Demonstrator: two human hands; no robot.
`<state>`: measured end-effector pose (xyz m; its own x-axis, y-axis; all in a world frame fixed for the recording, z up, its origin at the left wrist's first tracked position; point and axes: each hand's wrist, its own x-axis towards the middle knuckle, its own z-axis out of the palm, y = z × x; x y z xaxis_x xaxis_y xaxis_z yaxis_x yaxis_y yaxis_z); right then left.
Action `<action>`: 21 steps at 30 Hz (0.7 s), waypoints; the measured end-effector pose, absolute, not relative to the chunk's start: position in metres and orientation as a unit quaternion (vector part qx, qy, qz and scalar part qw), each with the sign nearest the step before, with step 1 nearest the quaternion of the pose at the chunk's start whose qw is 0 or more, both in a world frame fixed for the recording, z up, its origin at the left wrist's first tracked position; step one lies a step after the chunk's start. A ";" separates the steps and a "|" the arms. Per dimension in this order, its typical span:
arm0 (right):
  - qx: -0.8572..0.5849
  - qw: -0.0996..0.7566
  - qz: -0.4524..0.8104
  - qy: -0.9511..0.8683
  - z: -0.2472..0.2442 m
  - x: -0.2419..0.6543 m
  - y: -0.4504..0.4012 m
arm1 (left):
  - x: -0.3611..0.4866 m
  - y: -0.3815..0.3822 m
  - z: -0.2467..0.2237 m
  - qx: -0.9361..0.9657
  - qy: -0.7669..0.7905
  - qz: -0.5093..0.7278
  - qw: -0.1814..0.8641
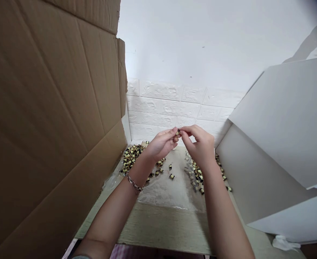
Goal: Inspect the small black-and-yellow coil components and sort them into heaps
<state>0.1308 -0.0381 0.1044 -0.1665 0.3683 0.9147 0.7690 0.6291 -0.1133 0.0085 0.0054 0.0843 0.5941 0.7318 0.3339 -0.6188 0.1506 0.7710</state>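
1. Head view: my left hand (pixel 160 145) pinches a small yellow-and-black part (pixel 178 132); my right hand (pixel 200 145) pinches it too, by thumb and forefinger.
2. I hold it above a plastic sheet (pixel 164 196), between two piles of similar parts (pixel 131 157).

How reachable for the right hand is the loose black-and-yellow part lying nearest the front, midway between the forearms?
Probably yes: nothing visible covers the loose part, which lies on clear plastic. The right hand seems busy, though, at the small held part in the left hand.
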 end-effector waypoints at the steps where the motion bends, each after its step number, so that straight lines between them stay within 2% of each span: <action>1: -0.384 0.518 -0.196 -0.739 0.104 0.131 -0.038 | 0.009 0.005 0.085 0.473 0.065 0.451 0.754; 10: -0.390 0.494 -0.208 -0.749 0.102 0.131 -0.037 | 0.007 0.007 0.088 0.505 0.100 0.493 0.702; 17: -0.395 0.465 -0.208 -0.765 0.103 0.130 -0.033 | 0.001 0.010 0.089 0.528 0.127 0.480 0.689; 21: -0.397 0.481 -0.219 -0.750 0.101 0.129 -0.034 | 0.001 0.008 0.090 0.504 0.117 0.483 0.706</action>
